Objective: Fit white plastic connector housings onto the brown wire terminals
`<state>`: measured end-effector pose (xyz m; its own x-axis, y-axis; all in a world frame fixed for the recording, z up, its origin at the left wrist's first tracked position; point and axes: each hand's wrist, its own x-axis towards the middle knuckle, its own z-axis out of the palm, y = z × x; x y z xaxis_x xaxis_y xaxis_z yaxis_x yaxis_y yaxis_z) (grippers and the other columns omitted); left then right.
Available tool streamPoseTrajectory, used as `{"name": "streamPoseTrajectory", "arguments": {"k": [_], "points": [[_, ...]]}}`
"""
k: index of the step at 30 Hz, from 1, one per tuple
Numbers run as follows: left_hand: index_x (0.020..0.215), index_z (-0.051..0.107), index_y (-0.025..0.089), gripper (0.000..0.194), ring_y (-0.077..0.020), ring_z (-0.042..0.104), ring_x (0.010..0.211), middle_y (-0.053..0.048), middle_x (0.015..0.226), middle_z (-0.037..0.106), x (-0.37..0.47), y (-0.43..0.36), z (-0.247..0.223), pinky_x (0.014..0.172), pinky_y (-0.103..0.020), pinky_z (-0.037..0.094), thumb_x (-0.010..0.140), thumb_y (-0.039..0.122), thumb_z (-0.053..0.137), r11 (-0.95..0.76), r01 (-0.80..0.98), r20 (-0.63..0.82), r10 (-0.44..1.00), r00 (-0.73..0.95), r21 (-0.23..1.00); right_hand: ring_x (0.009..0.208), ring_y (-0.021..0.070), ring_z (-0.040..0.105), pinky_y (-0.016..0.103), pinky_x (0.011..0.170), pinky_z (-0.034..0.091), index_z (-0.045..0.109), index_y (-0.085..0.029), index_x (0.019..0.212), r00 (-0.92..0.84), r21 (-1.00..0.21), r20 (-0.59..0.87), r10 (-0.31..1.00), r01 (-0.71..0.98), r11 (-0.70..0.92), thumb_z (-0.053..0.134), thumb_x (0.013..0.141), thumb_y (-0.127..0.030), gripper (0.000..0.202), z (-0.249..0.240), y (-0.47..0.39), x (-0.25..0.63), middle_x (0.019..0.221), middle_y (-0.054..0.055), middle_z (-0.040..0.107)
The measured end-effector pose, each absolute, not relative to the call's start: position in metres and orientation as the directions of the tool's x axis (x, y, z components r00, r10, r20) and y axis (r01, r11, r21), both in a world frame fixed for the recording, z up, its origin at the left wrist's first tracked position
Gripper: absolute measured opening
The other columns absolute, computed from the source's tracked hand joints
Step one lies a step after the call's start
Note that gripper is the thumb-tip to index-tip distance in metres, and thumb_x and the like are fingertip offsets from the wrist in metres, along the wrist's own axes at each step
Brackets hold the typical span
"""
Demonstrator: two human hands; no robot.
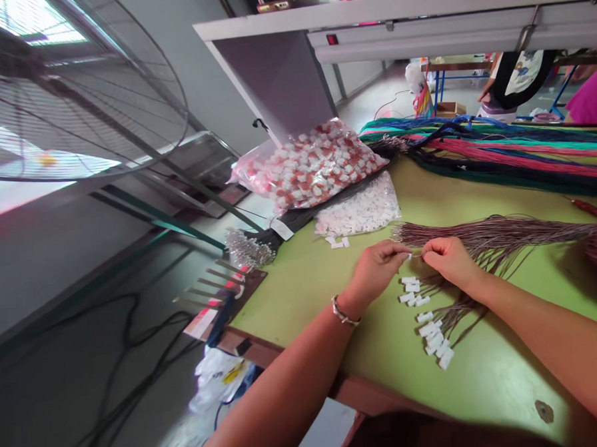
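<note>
My left hand (pixel 381 267) pinches a small white connector (pixel 409 255), mostly covered by the fingertips. Close to its right, my right hand (pixel 448 259) is closed on the end of a thin brown wire (pixel 417 255) that points at the connector. Whether wire and connector touch is too small to tell. A bundle of brown wires (pixel 524 230) lies just beyond my right hand. Below the hands, several white connectors (pixel 434 336) rest on the green table (pixel 302 296), with brown wires running from them under my right forearm.
Behind my hands lie a bag of white connectors (pixel 360 207) and a larger bag of white and orange pieces (pixel 315 166). Coloured wire bundles (pixel 515 149) cover the back right, near a red-handled tool (pixel 590 208). Metal prongs (pixel 211 285) stick out at the left edge, beyond which stands a fan (pixel 71 95).
</note>
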<state>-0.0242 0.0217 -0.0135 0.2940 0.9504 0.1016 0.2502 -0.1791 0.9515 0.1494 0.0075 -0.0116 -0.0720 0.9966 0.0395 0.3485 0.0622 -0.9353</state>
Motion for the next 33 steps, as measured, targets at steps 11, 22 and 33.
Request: {"name": "streamPoseTrajectory", "arguments": {"k": [11,22,33], "points": [[0.077,0.067,0.013,0.013,-0.0079,0.043,0.046,0.003,0.050,0.051,-0.006,0.019,-0.027,0.047,-0.021,0.033,0.072,0.024,0.061,-0.015,0.141,-0.019,0.970,0.241,0.990,0.048,0.0077,0.035,0.020,0.046,0.027,0.056,-0.015,0.054,-0.120,-0.947,0.034,0.992,0.312,0.071,0.048,0.064,-0.024,0.015,-0.022,0.011,0.150,0.047,-0.005,0.043],[0.073,0.067,0.014,0.011,-0.0092,0.047,0.051,0.001,0.057,0.058,-0.004,0.019,-0.030,0.050,-0.021,0.037,0.073,0.021,0.058,-0.043,0.293,-0.029,0.972,0.235,0.955,0.050,0.0102,0.043,0.023,0.050,0.030,0.058,-0.017,0.060,-0.164,-0.702,0.083,0.983,0.690,0.175,0.052,0.072,-0.026,0.016,-0.020,0.009,0.150,0.053,-0.002,0.054],[0.064,0.068,0.019,0.022,-0.0147,0.054,0.065,-0.003,0.066,0.061,-0.031,0.028,-0.005,0.067,-0.026,0.043,0.080,0.029,0.056,-0.424,0.389,0.180,0.830,0.528,0.818,0.092,0.0230,0.050,0.034,0.083,0.036,0.063,-0.017,0.097,-0.366,-0.178,0.203,0.908,0.898,0.402,0.056,0.080,-0.030,0.023,-0.013,0.025,0.150,0.092,0.010,0.061]]}}
